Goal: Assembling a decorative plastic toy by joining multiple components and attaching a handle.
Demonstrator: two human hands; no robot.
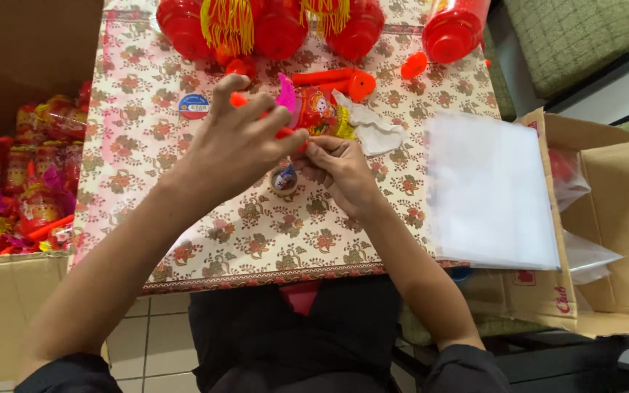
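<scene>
Above the middle of the floral bench point(183, 247), both hands pinch a small red lantern toy point(319, 113), left hand point(238, 145) on its orange handle, right hand point(340, 166) beneath; I'd keep that steady grip near the white tissue point(376, 131)

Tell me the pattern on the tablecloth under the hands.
The tablecloth is pale pink with a repeating reddish-brown flower print and a floral border, clearest in the head view.

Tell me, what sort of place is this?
Probably a small home workshop or packing spot for festive decorations. A table with a floral cloth holds red lanterns and a stack of clear bags, a cardboard box of wrapped lanterns stands alongside, and both hands hold a small lantern.
</scene>
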